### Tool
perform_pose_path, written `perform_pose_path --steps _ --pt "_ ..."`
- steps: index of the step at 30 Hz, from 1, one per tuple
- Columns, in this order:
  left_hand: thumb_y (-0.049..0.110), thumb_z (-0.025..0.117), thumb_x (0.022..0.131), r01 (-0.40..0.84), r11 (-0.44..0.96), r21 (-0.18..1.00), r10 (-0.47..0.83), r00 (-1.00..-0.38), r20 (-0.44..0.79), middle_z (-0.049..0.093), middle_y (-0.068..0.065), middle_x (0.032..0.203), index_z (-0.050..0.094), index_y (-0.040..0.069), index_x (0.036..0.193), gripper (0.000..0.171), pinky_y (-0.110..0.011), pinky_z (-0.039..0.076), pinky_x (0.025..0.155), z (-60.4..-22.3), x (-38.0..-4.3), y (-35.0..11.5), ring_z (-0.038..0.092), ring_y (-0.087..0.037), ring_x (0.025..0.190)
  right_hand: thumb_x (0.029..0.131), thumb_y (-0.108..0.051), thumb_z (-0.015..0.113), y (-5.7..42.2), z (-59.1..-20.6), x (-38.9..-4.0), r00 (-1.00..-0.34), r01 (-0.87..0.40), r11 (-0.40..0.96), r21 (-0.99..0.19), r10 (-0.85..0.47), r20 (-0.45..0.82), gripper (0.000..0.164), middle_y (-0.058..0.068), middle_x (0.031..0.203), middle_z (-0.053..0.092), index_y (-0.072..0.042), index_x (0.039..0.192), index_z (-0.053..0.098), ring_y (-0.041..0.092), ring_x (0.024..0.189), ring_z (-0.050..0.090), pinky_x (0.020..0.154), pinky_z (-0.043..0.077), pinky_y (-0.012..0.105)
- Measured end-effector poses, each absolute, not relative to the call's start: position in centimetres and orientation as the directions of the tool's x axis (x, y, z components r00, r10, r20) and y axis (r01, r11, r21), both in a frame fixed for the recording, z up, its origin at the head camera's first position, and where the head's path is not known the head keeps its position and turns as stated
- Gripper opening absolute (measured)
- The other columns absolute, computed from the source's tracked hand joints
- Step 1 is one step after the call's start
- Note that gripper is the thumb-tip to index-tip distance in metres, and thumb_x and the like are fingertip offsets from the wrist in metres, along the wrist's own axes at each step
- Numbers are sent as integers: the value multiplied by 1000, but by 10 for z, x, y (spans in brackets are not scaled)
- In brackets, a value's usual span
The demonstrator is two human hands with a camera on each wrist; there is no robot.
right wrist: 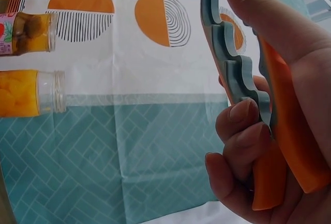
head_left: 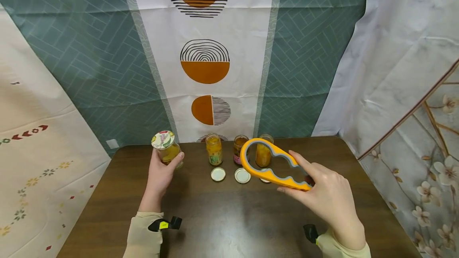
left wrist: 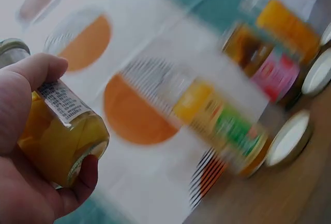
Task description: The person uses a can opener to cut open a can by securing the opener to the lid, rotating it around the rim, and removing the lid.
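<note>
My left hand (head_left: pixel 161 176) grips a glass jar (head_left: pixel 169 154) of yellow-green contents, its patterned lid (head_left: pixel 163 139) in place; the jar is off the table. In the left wrist view, thumb and fingers curl round this jar (left wrist: pixel 72 141), over a white printed label. An orange jar opener (head_left: pixel 274 177) with grey scalloped lining is held up by my right hand (head_left: pixel 330 190). Fingers and thumb wrap its two handles (right wrist: pixel 297 131) in the right wrist view. In the head view the opener partly covers the two right-hand jars at the back.
At the back of the wooden table (head_left: pixel 222 218) stand three lidless jars: one with a green label (head_left: pixel 215 150), a dark one with a pink label (head_left: pixel 239 146), and one with orange contents (head_left: pixel 263 156). White-lined lids (head_left: pixel 218 174) lie before them. Patterned cloths hang behind.
</note>
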State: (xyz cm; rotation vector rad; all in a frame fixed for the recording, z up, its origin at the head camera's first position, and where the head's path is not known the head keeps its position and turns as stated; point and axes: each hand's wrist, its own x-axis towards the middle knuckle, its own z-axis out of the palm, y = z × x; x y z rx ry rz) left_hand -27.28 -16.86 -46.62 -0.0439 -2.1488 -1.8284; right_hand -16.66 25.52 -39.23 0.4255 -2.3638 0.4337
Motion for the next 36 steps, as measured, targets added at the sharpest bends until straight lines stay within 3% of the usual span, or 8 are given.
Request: perform_pose_path --steps 4,10,18,22,29,36 --pt "17 79 86 299 141 944 -57 -949 309 52 -7 136 37 18 146 73 -38 47 96 -466 -266 -128 51 -21 118 59 -75 77 254 -392 -166 -706 -419 887 -195 -183 684 87 -17 62 41 -35 135 60 3 51 40 41 36 28" --pt "16 81 83 333 88 939 139 -937 319 53 -4 134 40 24 143 73 -50 44 100 -471 -254 -60 52 -21 119 59 -75 77 255 -393 -166 -703 -420 885 -199 -179 688 88 -17 63 42 -37 137 58 3 52 41 42 37 29" --pt "22 81 83 362 55 931 338 -884 323 57 4 128 42 29 140 69 -45 49 96 -480 -236 10 56 -16 113 57 -68 83 254 -394 -166 -703 -431 875 -221 -173 689 88 -17 65 46 -36 135 59 2 56 46 42 41 30" --pt "17 79 84 368 30 929 399 -857 326 57 2 127 43 20 139 66 -44 48 97 -472 -222 26 56 -15 112 58 -69 81 252 -395 -166 -718 -438 869 -231 -184 671 87 -17 66 47 -37 135 59 1 57 46 44 41 30" --pt "19 79 85 397 3 918 471 -810 349 58 0 125 43 20 136 62 -39 49 96 -474 -216 37 56 -15 112 57 -70 82 248 -396 -167 -760 -423 876 -232 -204 617 89 -17 65 42 -40 137 57 5 50 35 42 32 27" --pt "4 76 80 426 8 904 500 -785 366 59 -1 117 46 13 131 59 -35 52 90 -458 -207 36 58 -14 102 69 -79 68 246 -397 -164 -843 -385 873 -297 -203 498 79 -18 65 45 -46 139 52 5 54 40 47 35 28"
